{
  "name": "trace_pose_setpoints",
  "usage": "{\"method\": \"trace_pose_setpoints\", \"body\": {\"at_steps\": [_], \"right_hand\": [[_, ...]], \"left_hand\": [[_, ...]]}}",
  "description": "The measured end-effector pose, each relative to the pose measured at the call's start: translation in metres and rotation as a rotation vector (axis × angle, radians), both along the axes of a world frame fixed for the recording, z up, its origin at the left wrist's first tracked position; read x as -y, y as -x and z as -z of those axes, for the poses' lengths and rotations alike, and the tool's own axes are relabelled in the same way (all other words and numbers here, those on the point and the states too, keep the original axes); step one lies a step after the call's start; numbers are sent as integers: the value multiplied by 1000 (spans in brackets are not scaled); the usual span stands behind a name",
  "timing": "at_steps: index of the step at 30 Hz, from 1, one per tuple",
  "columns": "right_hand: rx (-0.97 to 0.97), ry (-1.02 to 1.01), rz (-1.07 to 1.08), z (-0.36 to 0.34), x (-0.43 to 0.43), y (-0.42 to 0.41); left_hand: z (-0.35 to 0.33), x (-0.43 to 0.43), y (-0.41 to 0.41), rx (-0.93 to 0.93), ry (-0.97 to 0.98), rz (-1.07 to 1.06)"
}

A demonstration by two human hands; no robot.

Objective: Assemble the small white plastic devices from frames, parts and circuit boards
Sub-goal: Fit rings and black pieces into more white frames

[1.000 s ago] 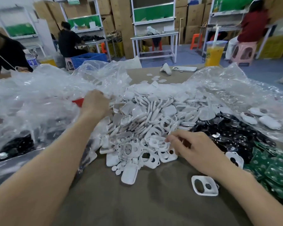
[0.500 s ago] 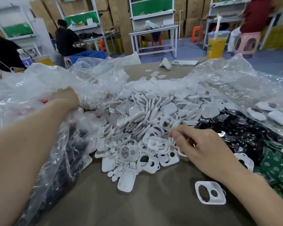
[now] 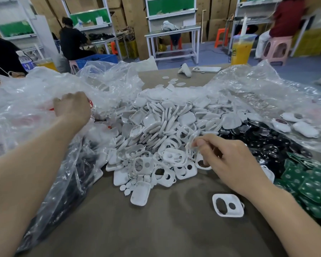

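Observation:
A big heap of white plastic frames and covers (image 3: 156, 130) lies in the middle of the brown table (image 3: 156, 229). My right hand (image 3: 228, 162) rests at the heap's right edge and pinches a thin white frame (image 3: 190, 147) between thumb and fingers. My left hand (image 3: 72, 106) reaches far left and grips the clear plastic bag (image 3: 26, 112). One white frame with two holes (image 3: 228, 205) lies alone on the table near my right wrist. Black round parts (image 3: 263, 143) and green circuit boards (image 3: 311, 182) are piled on the right.
A second clear bag (image 3: 258, 89) is spread at the back right, with finished white devices (image 3: 295, 125) on it. A drink cup (image 3: 242, 48), a phone (image 3: 207, 69) and a white device (image 3: 184, 69) sit at the table's far edge. People work at benches behind.
My left hand has moved left, off the white heap and onto the clear bag, which it grips. My right hand has lifted a thin white frame out of the heap.

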State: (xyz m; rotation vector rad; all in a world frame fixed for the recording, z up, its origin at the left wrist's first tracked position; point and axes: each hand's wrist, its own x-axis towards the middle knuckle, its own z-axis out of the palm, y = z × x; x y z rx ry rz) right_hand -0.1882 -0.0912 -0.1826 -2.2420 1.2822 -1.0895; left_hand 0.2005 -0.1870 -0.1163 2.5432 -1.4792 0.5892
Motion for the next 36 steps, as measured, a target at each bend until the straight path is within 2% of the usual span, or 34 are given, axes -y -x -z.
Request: {"method": "trace_pose_setpoints", "body": {"at_steps": [4,7,10,13,15,17,20,22,27,30,32,36], "right_hand": [[87,-40,4,-2,-8,10],[80,-87,-6,-1,-22,24],[-22,-107,-59,3,-42,41],[-314,-174,-152,8,-55,54],[-498,-175,-198,13,-59,60],[-567,-171,-207,16,-60,62],[-537,-182,-170,16,-56,59],[-412,-246,-147,13,-52,56],[216,-392,-131,-3,-23,31],[482,-476,-158,-6,-3,15],[602,-518,-168,-2,5,10],[675,-550,-196,7,6,12]], "left_hand": [[-8,-23,38,-119,90,88],[-7,-52,82,-368,320,358],[10,-85,146,-678,483,641],[36,-100,201,-1073,478,779],[52,-106,225,-1252,423,813],[64,-109,237,-1359,374,825],[71,-110,238,-1455,338,828],[70,-110,232,-1506,343,855],[70,-109,224,-1831,280,826],[72,-107,223,-1922,298,821],[71,-107,223,-1950,317,843],[70,-105,222,-1934,314,817]]}}
